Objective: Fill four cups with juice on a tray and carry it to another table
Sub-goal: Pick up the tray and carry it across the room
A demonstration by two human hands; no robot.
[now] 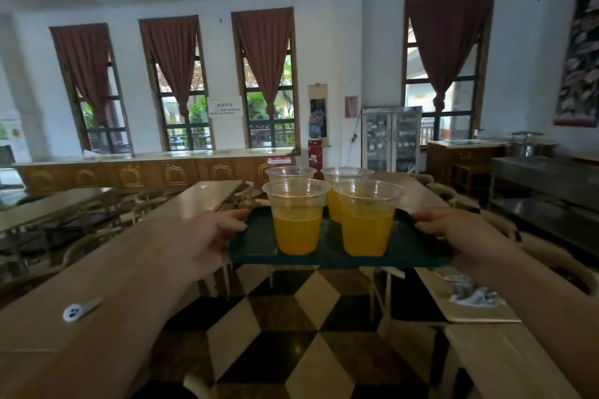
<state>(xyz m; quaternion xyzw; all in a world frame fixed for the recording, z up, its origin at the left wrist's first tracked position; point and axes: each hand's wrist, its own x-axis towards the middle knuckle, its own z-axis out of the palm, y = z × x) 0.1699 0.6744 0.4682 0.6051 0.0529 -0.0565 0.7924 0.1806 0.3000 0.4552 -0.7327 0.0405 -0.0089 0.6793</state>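
A dark green tray [327, 258] is held level in the air above the chequered floor. My left hand [214, 236] grips its left edge and my right hand [453, 232] grips its right edge. Several clear plastic cups of orange juice stand upright on it. The front left cup [296, 220] and the front right cup [366, 223] are about half full. Behind them stand a back left cup [290, 173] and a back right cup [345, 174], mostly hidden.
A long wooden table [97, 269] runs along my left, with a small white object [77, 309] on it. Another table [505, 353] with a plastic wrapper [470, 293] stands at my right. A table [418, 194] and chairs lie ahead; a steel counter [544, 178] at far right.
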